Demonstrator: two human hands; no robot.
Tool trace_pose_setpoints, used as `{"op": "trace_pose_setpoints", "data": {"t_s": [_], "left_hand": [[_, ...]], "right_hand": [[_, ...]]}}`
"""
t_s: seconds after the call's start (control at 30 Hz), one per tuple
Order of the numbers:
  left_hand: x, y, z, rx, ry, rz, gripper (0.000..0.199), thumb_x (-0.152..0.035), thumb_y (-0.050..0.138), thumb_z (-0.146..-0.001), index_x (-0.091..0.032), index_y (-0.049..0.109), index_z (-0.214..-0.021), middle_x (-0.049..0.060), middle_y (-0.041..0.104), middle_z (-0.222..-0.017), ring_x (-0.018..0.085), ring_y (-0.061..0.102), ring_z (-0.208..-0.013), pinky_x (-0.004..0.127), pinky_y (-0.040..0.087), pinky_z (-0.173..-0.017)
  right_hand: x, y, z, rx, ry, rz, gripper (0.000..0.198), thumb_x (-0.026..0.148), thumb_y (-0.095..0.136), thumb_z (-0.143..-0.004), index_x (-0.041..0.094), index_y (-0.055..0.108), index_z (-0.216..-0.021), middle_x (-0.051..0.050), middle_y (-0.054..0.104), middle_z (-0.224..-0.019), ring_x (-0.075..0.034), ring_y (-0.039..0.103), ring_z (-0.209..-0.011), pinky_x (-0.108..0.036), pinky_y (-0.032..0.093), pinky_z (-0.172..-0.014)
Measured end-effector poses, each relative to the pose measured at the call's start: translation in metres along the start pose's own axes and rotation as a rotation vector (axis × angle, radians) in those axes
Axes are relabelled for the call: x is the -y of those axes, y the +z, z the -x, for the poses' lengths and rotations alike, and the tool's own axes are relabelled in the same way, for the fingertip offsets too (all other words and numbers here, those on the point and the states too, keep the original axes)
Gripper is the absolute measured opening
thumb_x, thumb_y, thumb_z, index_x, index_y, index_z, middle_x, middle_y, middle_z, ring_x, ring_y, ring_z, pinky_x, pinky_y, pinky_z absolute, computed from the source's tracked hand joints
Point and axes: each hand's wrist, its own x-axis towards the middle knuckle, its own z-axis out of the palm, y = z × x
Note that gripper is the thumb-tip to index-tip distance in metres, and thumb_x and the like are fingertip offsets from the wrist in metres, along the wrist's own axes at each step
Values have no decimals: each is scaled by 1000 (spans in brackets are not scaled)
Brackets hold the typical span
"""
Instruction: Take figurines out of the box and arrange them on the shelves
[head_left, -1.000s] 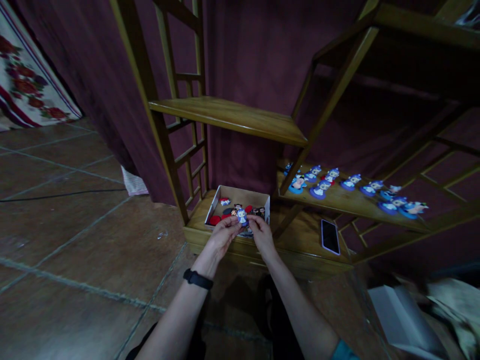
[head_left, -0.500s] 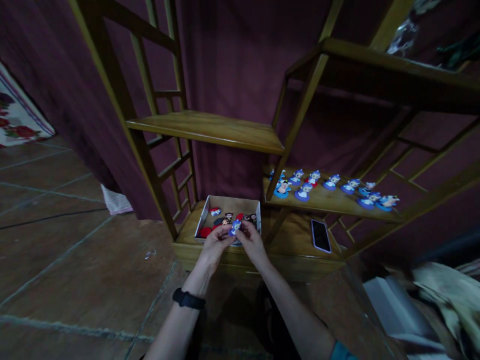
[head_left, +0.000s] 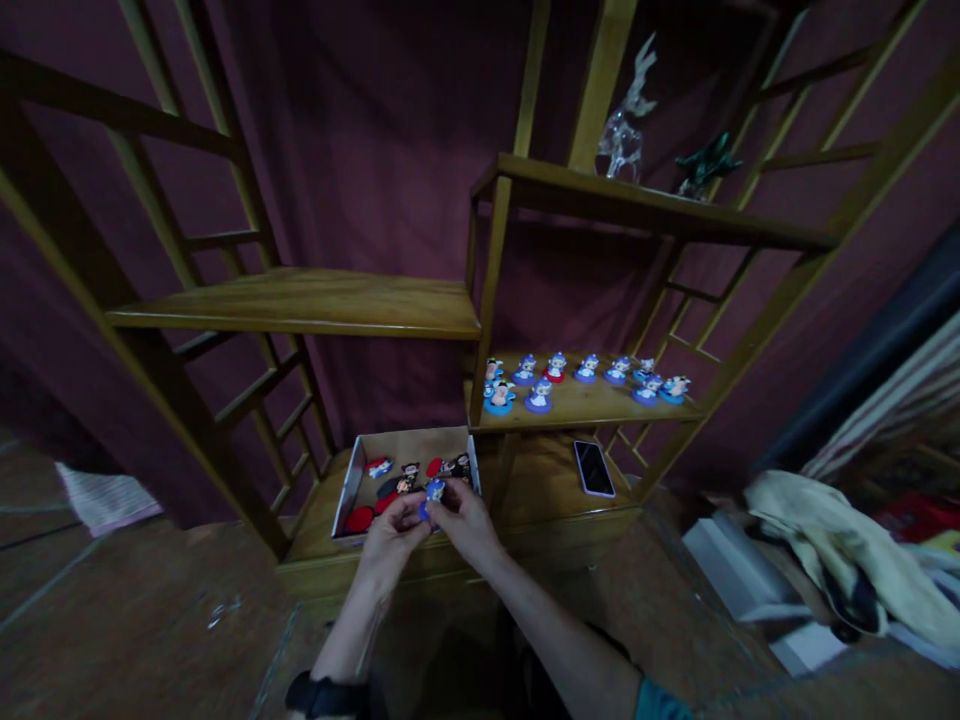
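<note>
A small purple and white figurine (head_left: 434, 494) is pinched between my two hands, just above the front of a cardboard box. My left hand (head_left: 395, 533) grips it from the left, and my right hand (head_left: 466, 520) from the right. In the open box (head_left: 346, 490) lie several figurines and red round bases, partly hidden by my hands. On the shelf to the right stand several similar figurines, among them a purple one (head_left: 538, 396), one on a red base (head_left: 555, 368) and a pink and blue one (head_left: 499, 398).
The wooden shelf unit (head_left: 307, 305) has boards at several heights. A phone (head_left: 594, 468) lies on the lowest board, right of the box. Glass ornaments (head_left: 624, 135) stand on the upper right shelf. A white box (head_left: 739, 570) and cloth (head_left: 832, 540) lie on the floor at right.
The view has swung to the right, so the shelf and its contents sit further left and the glass ornaments show fully. Both hands still hold the figurine over the box.
</note>
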Motion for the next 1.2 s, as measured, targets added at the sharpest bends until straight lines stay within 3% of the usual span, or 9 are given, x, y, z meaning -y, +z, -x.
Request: {"op": "trace_pose_setpoints", "data": {"t_s": [0.23, 0.37, 0.47, 0.53, 0.7, 0.8, 0.97, 1.2], "left_hand": [[-16, 15, 11, 62, -77, 131, 50, -22, 78, -52, -16, 64, -100, 10, 67, -100, 22, 61, -94, 30, 47, -82], [-24, 14, 14, 46, -148, 199, 54, -21, 79, -50, -17, 63, -102, 10, 67, -101, 24, 61, -96, 30, 49, -81], [-22, 9, 11, 28, -176, 206, 53, -21, 78, -53, -17, 62, -104, 10, 66, -104, 23, 61, -98, 27, 50, -80], [-19, 6, 7, 14, -188, 199, 51, -19, 77, -55, -17, 62, -104, 10, 66, -105, 22, 61, -98, 26, 51, -78], [-12, 2, 1, -4, -219, 214, 45, -15, 75, -58, -18, 63, -102, 8, 67, -103, 20, 63, -95, 23, 52, -74], [-12, 1, -1, -7, -243, 220, 44, -14, 74, -59, -18, 63, -101, 8, 68, -102, 19, 63, -95, 22, 52, -74], [-13, 1, -3, -19, -251, 220, 42, -13, 75, -57, -18, 65, -97, 7, 69, -98, 20, 62, -96, 22, 52, -75], [-15, 2, -2, -34, -236, 193, 39, -12, 73, -56, -18, 67, -95, 8, 69, -97, 24, 60, -100, 29, 52, -81]], "right_hand": [[28, -20, 6, -91, -29, 89, 19, 24, 59, -70, 23, 62, -89, 1, 65, -85, -16, 60, -77, -28, 48, -72], [55, -52, 30, -57, -62, 77, 21, 25, 60, -70, 23, 62, -91, 1, 65, -85, -17, 61, -77, -29, 49, -71], [80, -99, 44, -101, -78, 80, 21, 28, 61, -71, 21, 61, -91, -1, 65, -87, -17, 60, -80, -30, 49, -74], [96, -140, 42, -237, -124, 77, 23, 30, 62, -70, 20, 59, -91, -2, 64, -85, -18, 60, -80, -30, 49, -75], [118, -245, -2, -583, -230, 133, 28, 36, 62, -69, 18, 56, -90, -3, 64, -83, -16, 60, -75, -31, 48, -75], [115, -283, -34, -669, -223, 261, 33, 38, 62, -67, 16, 56, -91, -4, 64, -83, -17, 59, -73, -32, 47, -73], [96, -297, -64, -677, -139, 542, 30, 37, 60, -69, 17, 58, -91, -5, 64, -83, -17, 59, -76, -32, 46, -73], [80, -292, -62, -665, -68, 711, 39, 39, 58, -71, 20, 56, -105, -5, 64, -91, -18, 59, -83, -32, 45, -75]]}}
